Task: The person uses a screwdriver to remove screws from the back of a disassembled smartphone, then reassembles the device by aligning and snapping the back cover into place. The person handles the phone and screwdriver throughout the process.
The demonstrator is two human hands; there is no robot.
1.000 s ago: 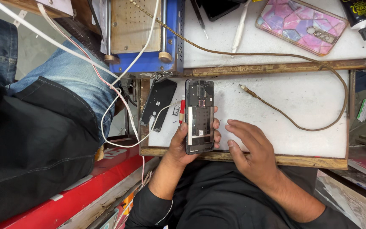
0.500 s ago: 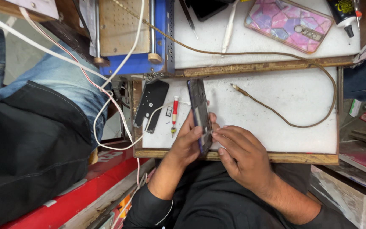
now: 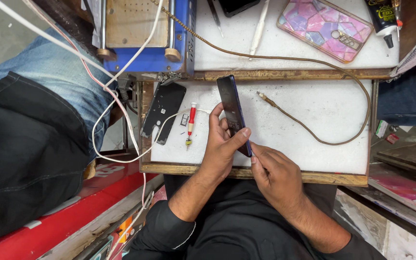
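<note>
Gripping the phone (image 3: 234,115) edge-up above the bench (image 3: 323,120), the left hand (image 3: 222,144) closed around it; right hand (image 3: 273,175), loosely curled, only touched its lower end. Slipping, it might have struck the screwdriver (image 3: 190,126) just left.

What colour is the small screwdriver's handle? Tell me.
Red, with a white tip section: the screwdriver, clearest in the head view.

Bare white board (image 3: 323,110) right of phone (image 3: 233,113); braided cable (image 3: 314,137), screwdriver (image 3: 190,126) left.

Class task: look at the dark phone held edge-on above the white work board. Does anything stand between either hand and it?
Nothing visible does. The left hand already grips the phone, and the right hand touches its lower end.
</note>
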